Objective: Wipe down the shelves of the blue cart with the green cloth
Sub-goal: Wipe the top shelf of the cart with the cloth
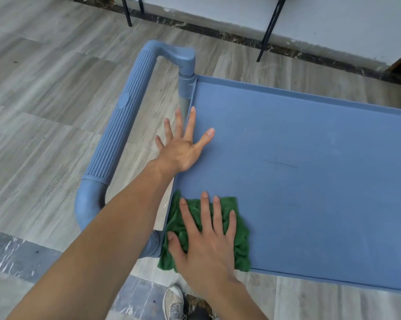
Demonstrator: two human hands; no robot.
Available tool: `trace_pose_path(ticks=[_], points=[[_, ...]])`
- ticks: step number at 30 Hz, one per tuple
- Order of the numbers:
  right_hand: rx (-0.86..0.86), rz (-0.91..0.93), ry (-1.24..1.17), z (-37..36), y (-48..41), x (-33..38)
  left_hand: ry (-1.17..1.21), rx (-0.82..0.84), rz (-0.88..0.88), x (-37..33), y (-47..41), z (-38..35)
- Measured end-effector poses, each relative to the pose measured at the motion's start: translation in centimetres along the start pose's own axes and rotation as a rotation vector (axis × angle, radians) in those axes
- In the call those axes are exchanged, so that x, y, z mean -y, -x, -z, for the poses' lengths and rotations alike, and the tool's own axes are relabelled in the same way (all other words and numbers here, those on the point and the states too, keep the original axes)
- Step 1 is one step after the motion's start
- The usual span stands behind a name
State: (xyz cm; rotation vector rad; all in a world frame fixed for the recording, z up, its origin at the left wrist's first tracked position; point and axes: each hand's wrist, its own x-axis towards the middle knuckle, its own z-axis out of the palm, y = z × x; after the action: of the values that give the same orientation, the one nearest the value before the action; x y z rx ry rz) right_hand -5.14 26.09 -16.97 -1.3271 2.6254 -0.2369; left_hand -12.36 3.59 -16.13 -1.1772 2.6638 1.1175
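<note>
Floor [44, 88]: grey wood-look planks around the blue cart, with a darker marbled strip under the cart's near corner.
Blue cart [310, 158]: only its top shelf shows, a flat blue tray with a low raised rim; its far end runs out of view on the right, and any lower shelves are hidden beneath it.
Handle [123, 118]: ribbed blue bar standing off the cart's left end, joined to it by curved posts; the near post is partly hidden behind the left forearm.
Left hand [183, 144]: lies flat on the cart's left rim, fingers spread wide apart and gripping nothing; thumb and forefinger lie over the shelf, the other fingers hang outside the rim.
Right hand [208, 241]: pressed palm down on the green cloth at the cart's near left corner, fingers slightly spread and straight, not closed around the cloth.
Green cloth [239, 239]: crumpled on the shelf in that corner, mostly covered by the right hand; it shows past the fingertips, beside the little finger, and spills over the cart's left rim below the thumb.
Table legs [271, 26]: thin black legs beyond the cart by the wall, tops cut off.
Shoe [174, 303]: grey, below the cart's near edge, partly out of view.
</note>
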Motion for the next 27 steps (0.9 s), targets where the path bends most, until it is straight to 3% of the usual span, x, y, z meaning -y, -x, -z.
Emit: trace_pose_path(ticks=[7,12,15,17,19,27], points=[[-0.018,0.029,-0.033,0.3,1.1,-4.4,-0.603,-0.131,-0.431,0.5,1.3,-2.3],[-0.043,0.0,-0.019,1.8,3.2,-13.1,-0.697,-0.095,-0.399,0.3,1.2,-1.9],[-0.019,-0.028,0.027,3.2,4.6,-19.2,-0.803,0.007,-0.273,-0.1,1.1,-1.5],[0.008,-0.041,0.054,4.1,5.9,-23.8,-0.764,0.025,-0.097,-2.0,1.9,-2.7],[0.019,-0.058,0.054,4.9,6.9,-28.0,-0.577,-0.041,0.012,-5.0,3.9,-5.7],[0.052,-0.081,0.051,8.1,10.2,-42.8,-0.475,-0.11,-0.284,-18.6,20.0,-25.4]])
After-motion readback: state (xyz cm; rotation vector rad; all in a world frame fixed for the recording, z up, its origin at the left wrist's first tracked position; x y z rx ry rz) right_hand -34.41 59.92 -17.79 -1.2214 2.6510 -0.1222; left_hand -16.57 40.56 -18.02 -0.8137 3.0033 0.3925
